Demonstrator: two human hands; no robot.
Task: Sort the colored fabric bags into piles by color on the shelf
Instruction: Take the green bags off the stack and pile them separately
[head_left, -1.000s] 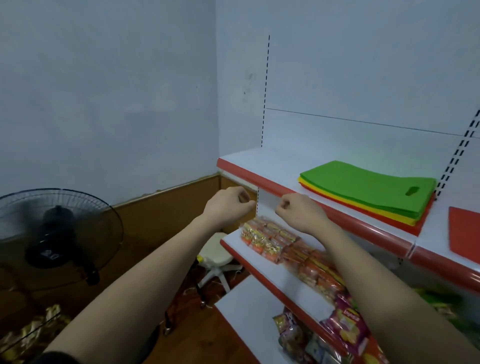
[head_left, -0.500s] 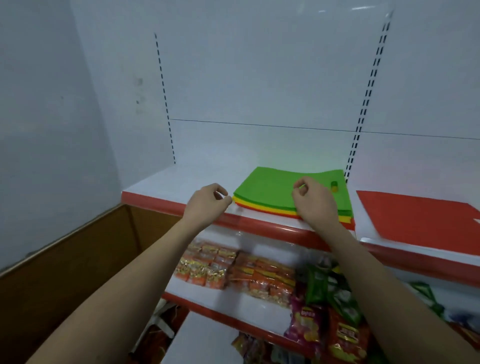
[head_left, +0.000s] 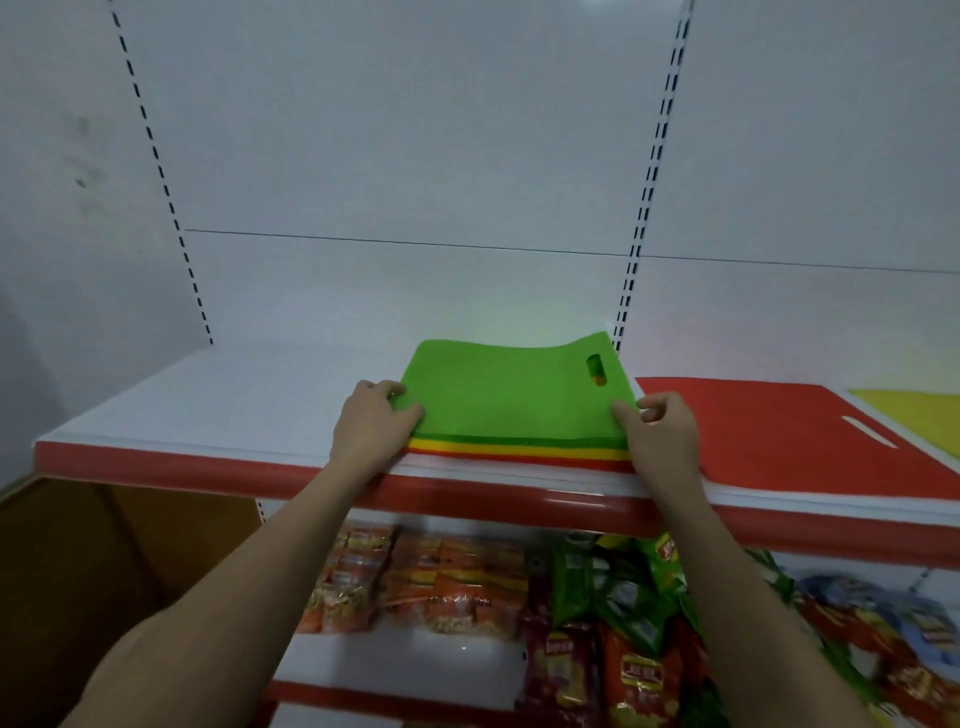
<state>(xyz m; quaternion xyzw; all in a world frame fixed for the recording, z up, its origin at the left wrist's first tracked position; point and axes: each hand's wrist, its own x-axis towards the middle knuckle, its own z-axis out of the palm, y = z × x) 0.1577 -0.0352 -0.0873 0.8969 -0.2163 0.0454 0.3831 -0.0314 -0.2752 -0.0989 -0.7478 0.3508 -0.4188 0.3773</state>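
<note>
We are starting on the mixed stack. Our left hand (head_left: 375, 426) and right hand (head_left: 658, 435) pinch the near corners of the top green bag (head_left: 509, 397) between them. Next we lift it and lay it on bare shelf (head_left: 218, 402) left of our fingers.

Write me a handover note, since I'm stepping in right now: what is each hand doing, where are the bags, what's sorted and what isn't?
Left hand: grips the left edge of the top green bag.
Right hand: fingers curled at that bag's right edge, pinching it.
Mixed stack: green on top, yellow and red layers beneath, at the front of the shelf.
Done: a red bag lies to the right, a yellow bag beyond it.
Left: start a green pile, then split the remaining stack by color.
</note>
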